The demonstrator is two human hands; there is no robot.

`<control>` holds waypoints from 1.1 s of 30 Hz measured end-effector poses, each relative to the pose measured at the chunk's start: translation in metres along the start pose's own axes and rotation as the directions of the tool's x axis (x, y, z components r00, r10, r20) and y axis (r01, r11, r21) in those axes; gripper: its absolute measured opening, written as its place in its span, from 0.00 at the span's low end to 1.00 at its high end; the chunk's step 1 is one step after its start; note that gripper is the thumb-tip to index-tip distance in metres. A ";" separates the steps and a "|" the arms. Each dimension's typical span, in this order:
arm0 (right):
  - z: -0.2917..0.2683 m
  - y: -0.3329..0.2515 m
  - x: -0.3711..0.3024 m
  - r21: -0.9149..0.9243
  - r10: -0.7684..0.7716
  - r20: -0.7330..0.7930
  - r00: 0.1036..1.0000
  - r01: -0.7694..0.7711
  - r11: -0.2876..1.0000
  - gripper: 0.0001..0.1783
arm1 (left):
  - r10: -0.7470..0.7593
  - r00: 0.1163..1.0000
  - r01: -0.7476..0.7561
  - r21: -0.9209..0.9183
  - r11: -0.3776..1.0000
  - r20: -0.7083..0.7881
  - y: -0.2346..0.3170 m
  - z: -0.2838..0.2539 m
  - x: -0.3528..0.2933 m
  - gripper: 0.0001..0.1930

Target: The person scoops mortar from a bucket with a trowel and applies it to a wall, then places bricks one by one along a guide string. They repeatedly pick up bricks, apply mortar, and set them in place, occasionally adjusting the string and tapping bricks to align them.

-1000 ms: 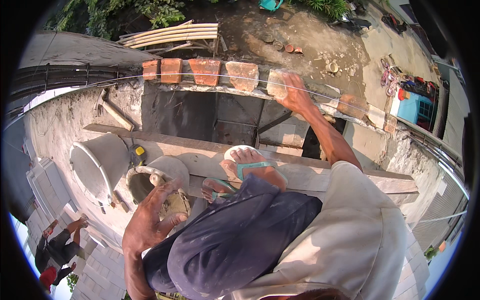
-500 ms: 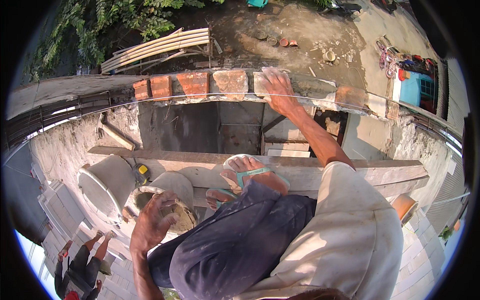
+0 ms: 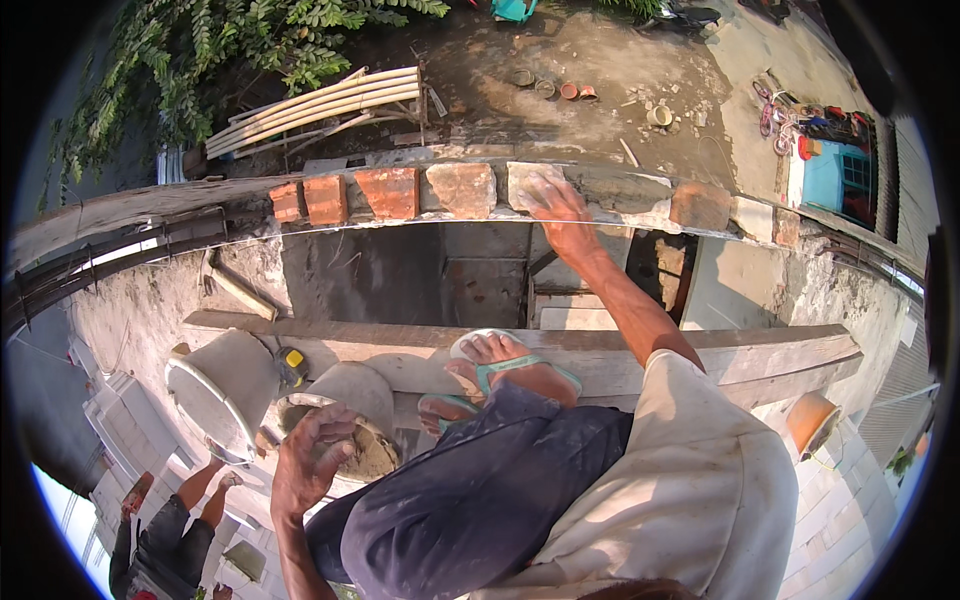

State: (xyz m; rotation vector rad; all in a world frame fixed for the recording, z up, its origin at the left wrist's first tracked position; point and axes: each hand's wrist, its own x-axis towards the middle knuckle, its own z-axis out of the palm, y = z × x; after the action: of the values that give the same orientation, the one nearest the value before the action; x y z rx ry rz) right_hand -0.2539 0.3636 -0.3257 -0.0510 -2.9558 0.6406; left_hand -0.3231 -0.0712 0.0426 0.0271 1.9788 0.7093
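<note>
My right hand [image 3: 558, 203] reaches forward to the wall top, its fingers lying over the right part of a pale, mortar-smeared brick [image 3: 522, 182]. To its left, bricks stand spaced along the ledge, among them a pale one [image 3: 461, 191] and an orange one [image 3: 387, 193]. A thin taut string [image 3: 440, 220] runs along their near side. Above a mortar-crusted bucket [image 3: 352, 385] hovers my left hand [image 3: 315, 455], thumb and fingers apart, with nothing in it. Grey mortar [image 3: 373, 453] shows inside the bucket beyond the fingers.
My sandalled feet [image 3: 510, 365] rest on wooden planks [image 3: 700, 355] with a drop beyond. A larger bucket [image 3: 225, 385] and a yellow-black tape measure [image 3: 291, 366] are at left. Another bucket [image 3: 812, 422] lies right. Another person [image 3: 175, 535] is at lower left.
My right hand has drawn slightly back, its fingers now lower on the brick. The left hand has shifted a little right and down, still over the bucket. The view has tilted slightly.
</note>
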 end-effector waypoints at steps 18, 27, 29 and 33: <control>-0.009 0.010 0.014 -0.011 -0.120 0.083 0.989 0.122 0.993 0.15 | 0.086 0.926 -0.208 -0.310 0.928 -0.367 -0.023 -0.051 -0.054 0.26; -0.003 0.003 -0.020 -0.072 -0.250 0.215 0.944 0.270 0.960 0.28 | -0.657 0.381 -0.368 -0.758 0.538 -0.651 -0.266 0.053 -0.140 0.23; 0.008 -0.007 -0.011 0.097 -0.374 0.207 0.904 0.361 0.927 0.28 | -0.713 0.344 -0.270 -0.791 0.549 -0.612 -0.296 0.095 -0.131 0.23; -0.032 -0.101 0.009 0.354 -0.474 0.384 0.793 0.348 0.868 0.27 | -0.693 0.329 -0.365 -0.763 0.533 -0.642 -0.316 0.100 -0.103 0.11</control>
State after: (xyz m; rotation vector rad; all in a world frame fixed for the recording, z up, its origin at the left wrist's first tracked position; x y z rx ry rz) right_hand -0.2595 0.2847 -0.2542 0.8753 -3.0937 1.0949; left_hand -0.1030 -0.3180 -0.0630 -1.6356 2.3052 1.7436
